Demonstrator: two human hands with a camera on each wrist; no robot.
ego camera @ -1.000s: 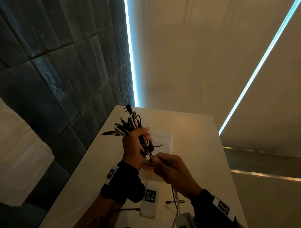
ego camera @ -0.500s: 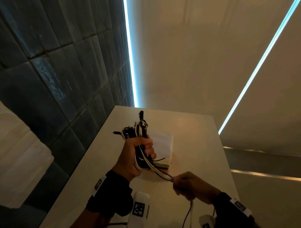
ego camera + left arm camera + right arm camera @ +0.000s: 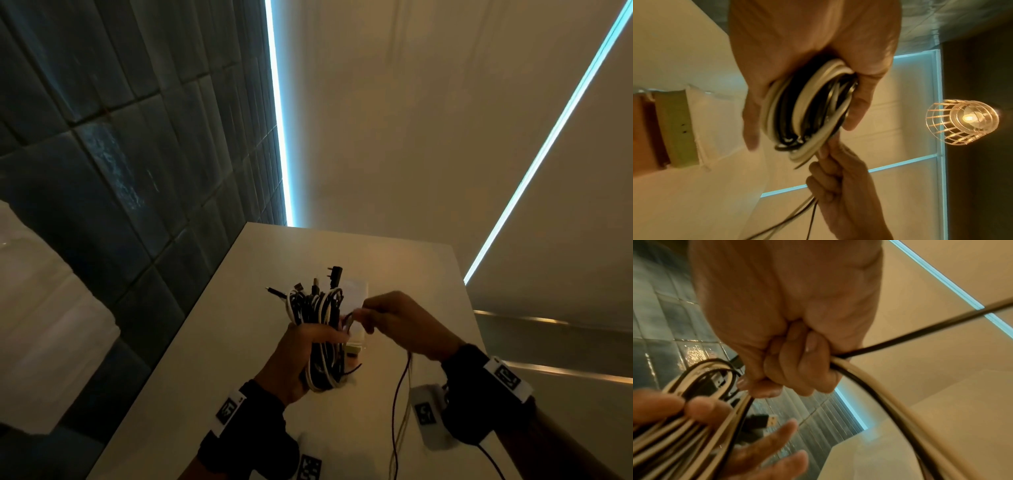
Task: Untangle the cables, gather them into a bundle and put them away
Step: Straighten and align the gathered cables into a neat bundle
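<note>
My left hand (image 3: 329, 339) grips a looped bundle of black and white cables (image 3: 318, 318) above the white table (image 3: 239, 359), plugs sticking out of its top. The left wrist view has the thumb and fingers curled round that cable bundle (image 3: 807, 110). Just right of the bundle, my right hand (image 3: 359, 317) pinches the loose strands. The right wrist view shows it as a fist (image 3: 797, 363) closed on a white and a black cable (image 3: 879, 395). The loose tails (image 3: 400, 411) hang down from it toward the table's near edge.
A flat white pouch (image 3: 358, 291) lies on the table behind the hands, with a yellowish and orange item (image 3: 674, 129) at its near end. A dark tiled wall (image 3: 137, 171) runs along the table's left side. A wire-cage lamp (image 3: 962, 120) glows overhead.
My right hand has come up from low near the table's front to beside the bundle, carrying the loose strands with it. The left hand has kept hold of the bundle and tilted it.
</note>
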